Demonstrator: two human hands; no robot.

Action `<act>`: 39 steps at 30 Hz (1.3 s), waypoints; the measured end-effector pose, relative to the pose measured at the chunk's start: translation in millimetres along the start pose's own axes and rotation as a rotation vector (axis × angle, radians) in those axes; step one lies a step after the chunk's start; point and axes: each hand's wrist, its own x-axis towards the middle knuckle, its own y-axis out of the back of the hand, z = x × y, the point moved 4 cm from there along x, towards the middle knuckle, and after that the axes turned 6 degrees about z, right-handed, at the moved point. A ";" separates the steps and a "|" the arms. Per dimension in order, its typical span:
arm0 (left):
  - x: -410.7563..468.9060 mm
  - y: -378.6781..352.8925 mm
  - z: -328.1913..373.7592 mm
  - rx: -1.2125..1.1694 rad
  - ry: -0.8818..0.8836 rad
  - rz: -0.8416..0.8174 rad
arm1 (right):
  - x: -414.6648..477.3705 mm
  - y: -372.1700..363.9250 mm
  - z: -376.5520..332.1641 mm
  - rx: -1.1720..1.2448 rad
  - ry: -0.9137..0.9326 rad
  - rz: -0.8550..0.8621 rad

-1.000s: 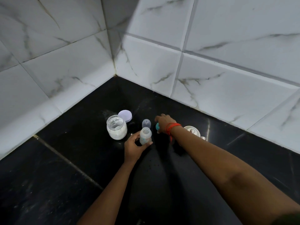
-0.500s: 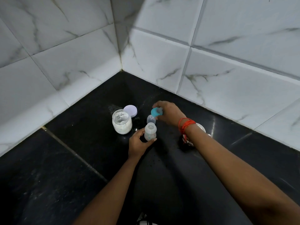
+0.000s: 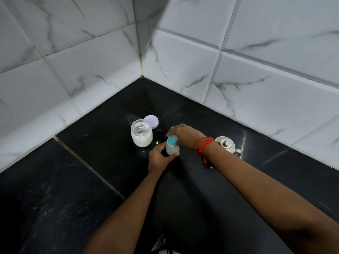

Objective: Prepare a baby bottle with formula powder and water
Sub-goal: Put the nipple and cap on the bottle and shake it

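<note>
A small clear baby bottle (image 3: 171, 150) stands upright on the black counter (image 3: 102, 140). My left hand (image 3: 159, 158) wraps its lower body from the near side. A teal collar with the teat (image 3: 172, 139) sits on the bottle's mouth, and my right hand (image 3: 185, 135) grips it from above and behind. An open glass jar of white formula powder (image 3: 141, 135) stands just left of the bottle. The clear cap seen earlier behind the bottle is hidden by my right hand.
The jar's round lilac lid (image 3: 151, 121) lies behind the jar. A steel vessel with a knobbed lid (image 3: 225, 144) stands right of my right wrist, partly hidden by it. White marbled tile walls (image 3: 238, 85) close the corner at the back.
My right hand picked the teal collar up from the counter, carried it left, and lowered it onto the bottle's mouth. My left hand stayed on the bottle.
</note>
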 end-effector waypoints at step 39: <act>-3.2 9.2 12.1 -0.047 0.068 -0.105 | -31.3 -64.7 19.8 0.603 -0.433 0.243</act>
